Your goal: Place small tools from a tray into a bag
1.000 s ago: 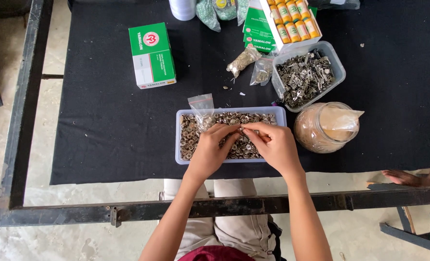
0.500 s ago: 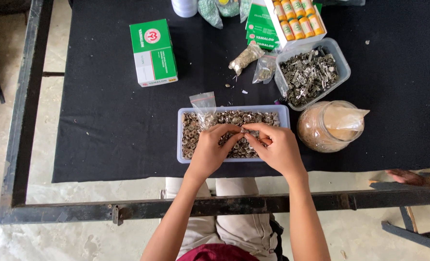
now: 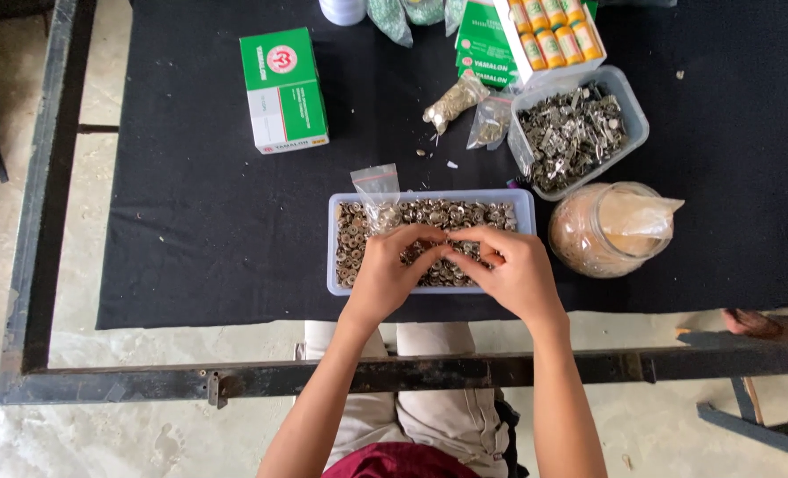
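Head view: both hands meet over the tray [image 3: 337,257] of small metal rings on the black desk [image 3: 190,221]. Left hand [image 3: 387,276] and right hand [image 3: 511,273] pinch narrowly at rings between their fingertips (exact piece too small to tell). A jar [image 3: 602,232] stands just right.

Clear tray [image 3: 334,257] holding small, perhaps metal pieces [image 3: 447,214].
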